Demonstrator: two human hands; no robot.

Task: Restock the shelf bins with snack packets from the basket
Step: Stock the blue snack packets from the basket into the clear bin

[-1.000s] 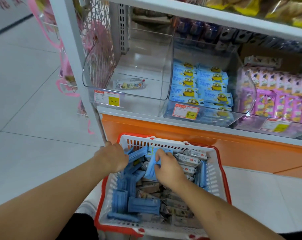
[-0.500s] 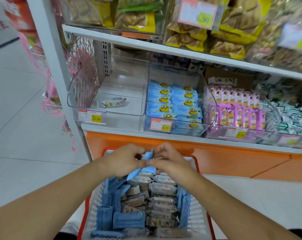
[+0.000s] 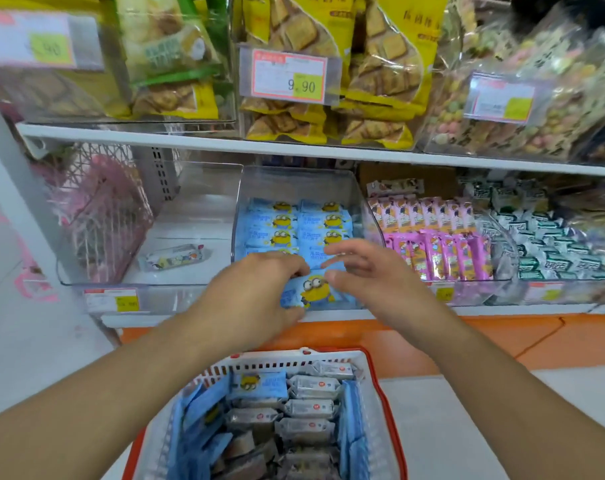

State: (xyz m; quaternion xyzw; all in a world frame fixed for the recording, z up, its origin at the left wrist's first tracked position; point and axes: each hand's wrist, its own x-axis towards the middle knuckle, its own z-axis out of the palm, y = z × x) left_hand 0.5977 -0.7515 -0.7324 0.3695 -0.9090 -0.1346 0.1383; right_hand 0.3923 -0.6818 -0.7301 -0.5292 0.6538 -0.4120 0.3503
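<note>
My left hand (image 3: 259, 299) grips a blue snack packet (image 3: 313, 291) with a yellow cartoon figure, held at the front of the clear middle bin (image 3: 295, 183). That bin holds rows of the same blue packets (image 3: 294, 223). My right hand (image 3: 366, 275) hovers just right of the held packet with its fingers spread and loose, holding nothing. Below, the white basket with a red rim (image 3: 380, 379) holds several blue packets (image 3: 259, 384) and several silver-grey packets (image 3: 311, 408).
The clear left bin (image 3: 148, 282) holds a single silver packet (image 3: 172, 258). To the right stand bins of pink packets (image 3: 439, 247) and green-white packets (image 3: 550, 244). An upper shelf (image 3: 190, 142) carries yellow bagged snacks with a 9.90 price tag (image 3: 289, 76). An orange base runs below.
Both hands rose out of the basket to the middle bin, carrying a blue packet. My right hand has let go of it and spread its fingers. The camera tilted upward.
</note>
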